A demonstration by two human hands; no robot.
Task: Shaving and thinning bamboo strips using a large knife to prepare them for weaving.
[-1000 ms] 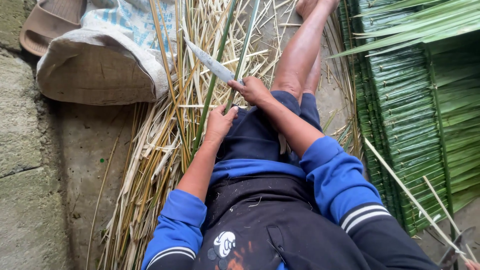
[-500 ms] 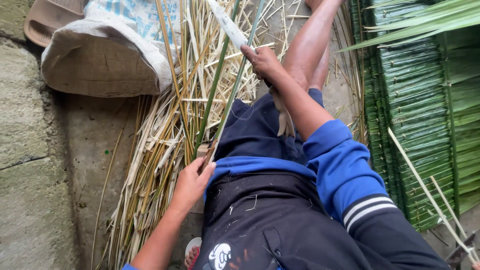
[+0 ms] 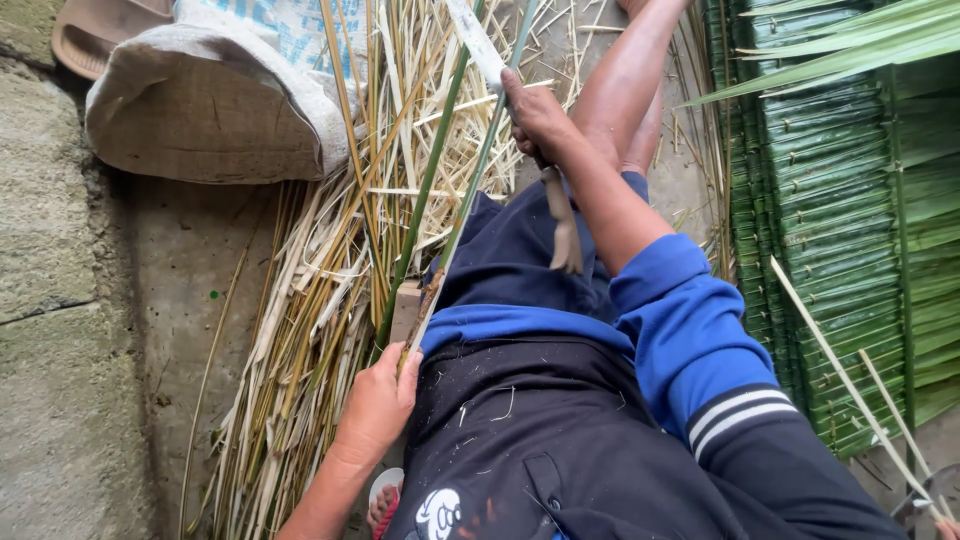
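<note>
My left hand (image 3: 378, 400) grips the near end of a long thin green palm stalk (image 3: 470, 190) beside my left hip. The stalk runs up and away across my lap. My right hand (image 3: 535, 115) is stretched forward over my thigh, shut on the handle of a knife (image 3: 478, 45). The knife's pale blade points up and to the left and lies against the stalk. A pale strip hangs below my right wrist. I sit with bare legs stretched out, in dark shorts and a blue-sleeved top.
A heap of dry yellowish stalks and shavings (image 3: 310, 300) lies on the concrete at my left. A stuffed woven sack (image 3: 210, 110) and a sandal (image 3: 95, 35) sit at the upper left. Stacked green woven palm panels (image 3: 850, 230) fill the right side.
My right hand has pushed the knife forward along the stalk, away from me. My left hand has slid back to my hip, pulling the stalk's near end with it.
</note>
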